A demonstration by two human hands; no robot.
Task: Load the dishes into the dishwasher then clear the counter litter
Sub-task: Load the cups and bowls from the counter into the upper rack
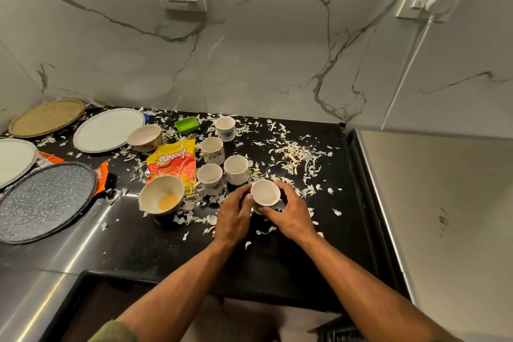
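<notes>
Holding one cup between both hands.
Left hand and right hand curl round it near the counter's front edge, amid litter.

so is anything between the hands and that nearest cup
Nothing visible. Both the left hand and right hand already grip the nearest cup from either side. The dishwasher is not in view, so that path cannot be judged.

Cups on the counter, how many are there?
5. One cup is held between both hands; two sit just behind it, one beside the snack packet, one near the green container.
</notes>
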